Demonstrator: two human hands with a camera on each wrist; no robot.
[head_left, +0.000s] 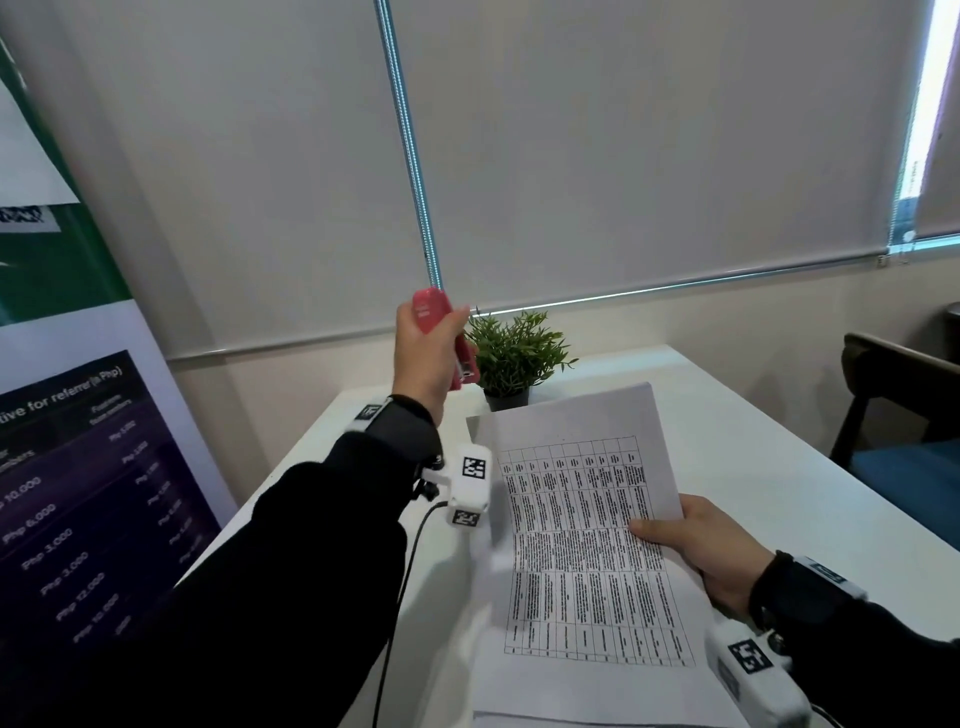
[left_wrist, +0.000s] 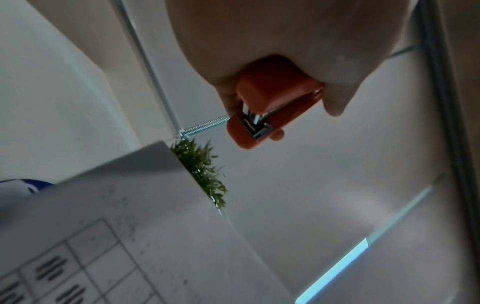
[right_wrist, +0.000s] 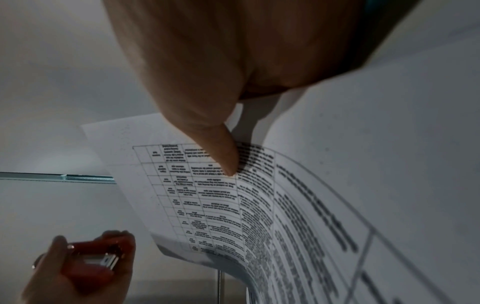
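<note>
Just left of the potted plant (head_left: 511, 358), the left hand (head_left: 423, 364) is wrapped round a red stapler (head_left: 445, 332), which stands near upright with its mouth pointing down. The papers (head_left: 582, 545) are held on the near side of the plant with their long axis running toward it, so their far left corner lies just under the stapler's mouth, apart from it and nearer the left hand. The right hand (head_left: 706, 545) pinches their right edge, thumb on top. Its fingers beneath are hidden, and I cannot tell the sheet count or whether that corner already has a staple.
</note>
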